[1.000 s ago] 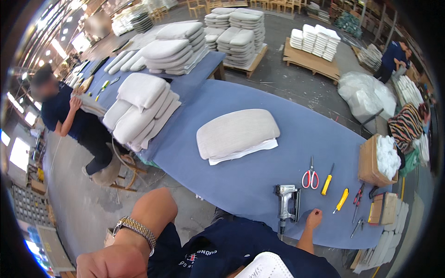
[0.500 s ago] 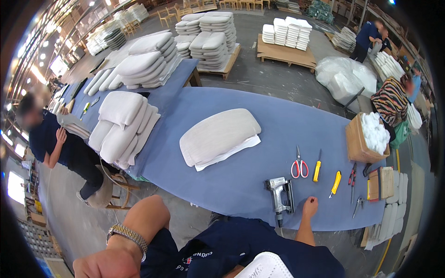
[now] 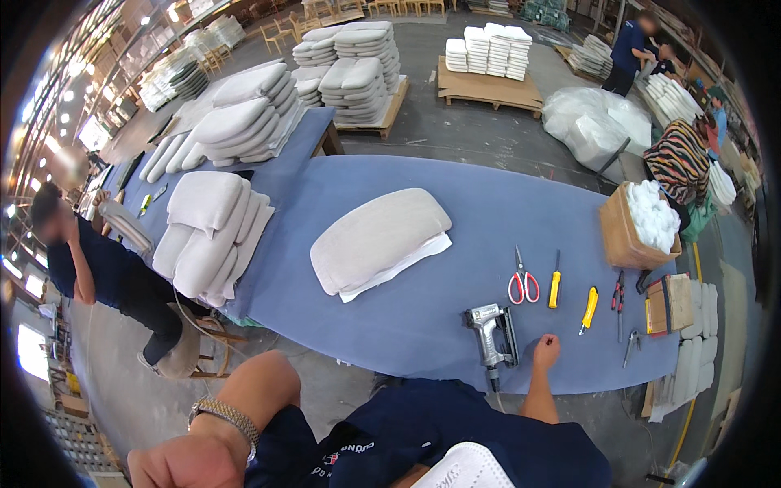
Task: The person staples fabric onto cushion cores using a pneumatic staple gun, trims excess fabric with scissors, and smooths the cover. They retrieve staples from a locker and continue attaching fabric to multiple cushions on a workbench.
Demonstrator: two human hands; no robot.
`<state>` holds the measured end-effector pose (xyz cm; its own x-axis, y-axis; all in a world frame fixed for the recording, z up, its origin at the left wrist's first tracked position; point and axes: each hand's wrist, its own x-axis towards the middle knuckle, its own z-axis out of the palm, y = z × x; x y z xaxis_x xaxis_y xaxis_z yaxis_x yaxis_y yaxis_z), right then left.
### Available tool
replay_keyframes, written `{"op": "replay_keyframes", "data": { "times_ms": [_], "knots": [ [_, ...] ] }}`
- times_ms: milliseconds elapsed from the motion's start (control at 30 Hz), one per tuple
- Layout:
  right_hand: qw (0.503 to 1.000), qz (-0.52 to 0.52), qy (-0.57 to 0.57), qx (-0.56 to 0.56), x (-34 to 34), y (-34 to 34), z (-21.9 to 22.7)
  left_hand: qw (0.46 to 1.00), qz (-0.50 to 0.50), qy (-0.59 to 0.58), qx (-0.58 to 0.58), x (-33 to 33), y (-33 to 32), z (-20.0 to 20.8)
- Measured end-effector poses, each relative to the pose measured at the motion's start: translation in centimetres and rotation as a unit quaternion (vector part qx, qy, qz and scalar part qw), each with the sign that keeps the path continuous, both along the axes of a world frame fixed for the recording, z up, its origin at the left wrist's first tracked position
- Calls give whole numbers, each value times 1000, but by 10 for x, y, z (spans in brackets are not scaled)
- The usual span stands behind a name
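My left hand [image 3: 185,464] is raised close at the lower left, a metal-banded watch [image 3: 224,415] on its wrist; its fingers are cut off by the lower edge. On the blue-covered table [image 3: 390,333] rests my right hand [image 3: 547,351], its fingers curled closed; whether anything is inside them is hidden. Just left of it lies a silver-and-black staple gun [image 3: 491,335] with a hose. Beyond are red-handled scissors [image 3: 523,285], a yellow-handled screwdriver [image 3: 555,281] and a yellow utility knife [image 3: 589,309]. A light grey cushion [image 3: 378,240] with white material under its near edge sits mid-table.
Red-handled pliers [image 3: 618,305], another metal hand tool [image 3: 631,348], small boxes [image 3: 669,303] and a carton of white stuffing [image 3: 643,224] line the right end. Cushions are stacked [image 3: 211,236] at left. A seated co-worker [image 3: 106,260] is beyond them; others work far right.
The view has shifted slightly. At left, the co-worker's hand has risen to the head. My hands keep much the same pose, and the tools and cushion lie as before.
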<state>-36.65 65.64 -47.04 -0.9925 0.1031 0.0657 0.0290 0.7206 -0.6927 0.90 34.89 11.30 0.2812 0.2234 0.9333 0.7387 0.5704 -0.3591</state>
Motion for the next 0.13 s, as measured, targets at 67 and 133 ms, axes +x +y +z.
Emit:
{"op": "replay_keyframes", "data": {
  "times_ms": [67,133],
  "knots": [
    [1000,-3,-20,7,-1,-6,-1,998,29,40,33,5,1,-3],
    [999,-10,-32,11,3,-7,3,993,45,80,69,11,0,-7]
  ]
}}
